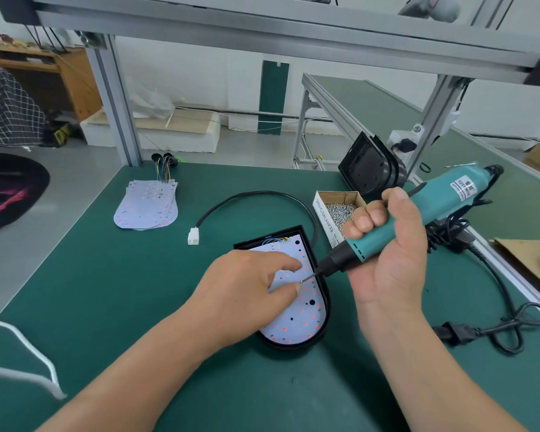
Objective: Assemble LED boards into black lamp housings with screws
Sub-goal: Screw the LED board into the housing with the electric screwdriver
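Green bench mat [106,307], 1 LED board [293,322] seated in its black housing [327,304]. Left hand [247,285] presses it, fingers loose; right hand [390,254] grips the screwdriver [434,201]. Screwing looks barely begun, and a board stack [147,207] is waiting.

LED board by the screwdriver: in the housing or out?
In: the LED board lies flat inside the black housing, whose rim shows around the board's edge.

The left hand [247,288] hides much of the LED board [296,319] in the black housing [293,346].
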